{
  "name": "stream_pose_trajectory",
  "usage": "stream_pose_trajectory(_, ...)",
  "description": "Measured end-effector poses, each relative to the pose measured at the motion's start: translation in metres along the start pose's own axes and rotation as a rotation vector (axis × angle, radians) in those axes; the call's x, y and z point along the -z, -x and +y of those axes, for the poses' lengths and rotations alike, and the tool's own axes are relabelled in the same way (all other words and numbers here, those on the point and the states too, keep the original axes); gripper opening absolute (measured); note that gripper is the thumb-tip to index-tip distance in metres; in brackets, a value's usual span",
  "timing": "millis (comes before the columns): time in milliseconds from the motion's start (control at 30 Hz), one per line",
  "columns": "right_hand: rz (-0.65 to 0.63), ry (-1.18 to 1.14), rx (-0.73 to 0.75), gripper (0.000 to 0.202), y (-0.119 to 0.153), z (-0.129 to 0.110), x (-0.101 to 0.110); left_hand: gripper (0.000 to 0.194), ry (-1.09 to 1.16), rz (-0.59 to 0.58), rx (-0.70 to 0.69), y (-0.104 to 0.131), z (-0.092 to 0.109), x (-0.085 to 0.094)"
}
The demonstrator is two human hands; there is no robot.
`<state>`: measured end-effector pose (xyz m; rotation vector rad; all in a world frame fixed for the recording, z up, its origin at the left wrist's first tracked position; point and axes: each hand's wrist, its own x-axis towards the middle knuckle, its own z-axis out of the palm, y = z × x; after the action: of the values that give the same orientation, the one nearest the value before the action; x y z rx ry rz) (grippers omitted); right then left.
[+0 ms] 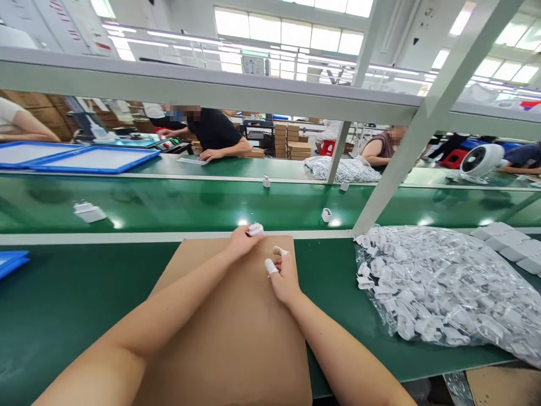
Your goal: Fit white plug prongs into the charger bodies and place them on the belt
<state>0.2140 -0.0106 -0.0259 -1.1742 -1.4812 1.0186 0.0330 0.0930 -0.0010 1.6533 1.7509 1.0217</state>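
My left hand [243, 241] is closed around a white charger plug [255, 229] at the far edge of a brown cardboard sheet [236, 327]. My right hand [285, 277] hovers over the sheet's right side, a little nearer to me. White finger covers show on its thumb and one finger, which are apart, and I see nothing between them. Beyond the cardboard runs a green conveyor belt [203, 206]. Several white plugs are spread along it, among them one [89, 212] at the left and one [326, 215] at the right.
A clear bag of white plug parts [443, 287] lies on the right, with white boxy pieces [509, 245] behind it. A slanted metal post [393, 169] rises beside the bag. Blue trays [97, 159] and co-workers [217, 135] are across the belt, near a white fan [482, 160].
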Motion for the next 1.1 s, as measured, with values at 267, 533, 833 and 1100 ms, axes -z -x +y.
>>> stream_pose_trajectory(267,-0.069,0.234,-0.005,0.048,0.006,-0.009,0.002,0.037,-0.218,0.186,0.101,-0.061,-0.030,-0.003)
stream_pose_trajectory(533,-0.059,0.237,0.017,0.047,0.006,-0.010,0.004,0.123,-0.275,0.628,0.026,-0.047,-0.024,-0.012)
stream_pose_trajectory(833,-0.032,0.267,0.075,0.042,0.004,-0.008,0.001,0.030,-0.180,0.219,-0.707,-0.038,-0.014,-0.004)
stream_pose_trajectory(1100,-0.058,0.303,0.173,0.042,0.011,-0.006,0.000,0.028,-0.220,-0.003,-0.694,-0.038,-0.019,-0.008)
